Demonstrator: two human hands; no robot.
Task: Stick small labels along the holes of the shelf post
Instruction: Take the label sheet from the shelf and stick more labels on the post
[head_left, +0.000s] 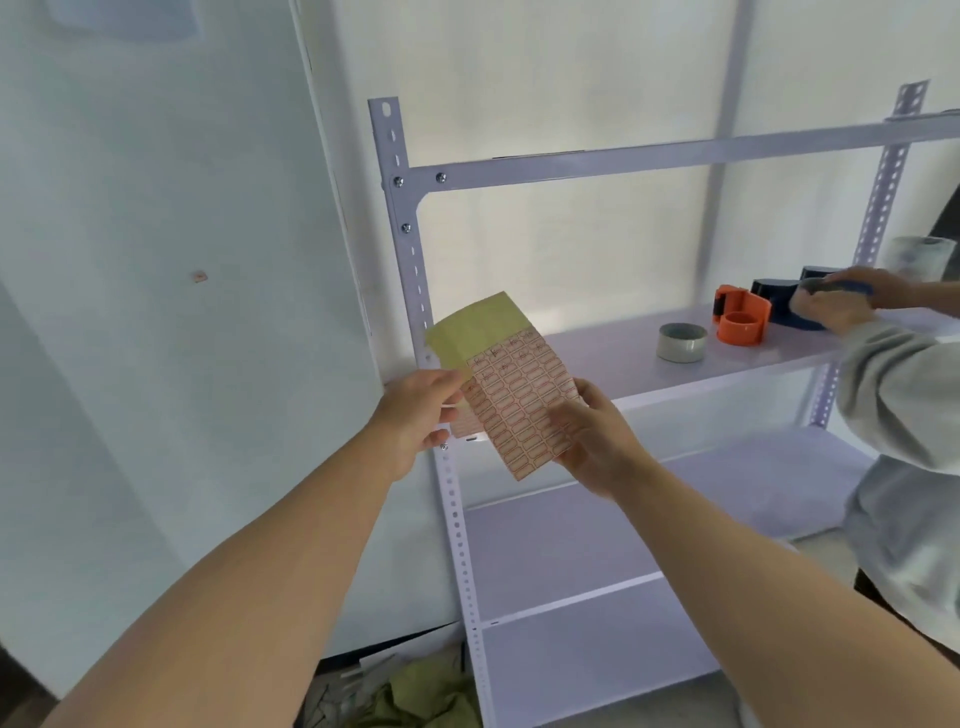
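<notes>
Head view: white wall panel (156, 312) on the left, and a white metal shelf unit just beside it. Its front-left shelf post (410, 249) stands upright, with holes running down its length. A second person's grey sleeve (904, 395) comes in from the right, and that person's hand (831, 306) is on a blue tape dispenser (779, 301) on the middle shelf board (623, 358). On the same board are an orange tape dispenser (740, 317), a grey tape roll (681, 343) near it and a clear tape roll (919, 260) further back. Olive cloth (415, 696) and clutter lie on the floor by the post's foot. The label sheet (519, 400), with rows of small red-bordered labels and a yellow flap (478, 327) folded up at the top, is held tilted in front of the post at middle-shelf height, hiding that stretch of holes. The left hand (415, 410) pinches the sheet's left edge with curled fingers. The right hand (592, 436) grips the lower right edge, thumb lying across the printed face. One small label (198, 277) is stuck on the wall, well apart from the post.
</notes>
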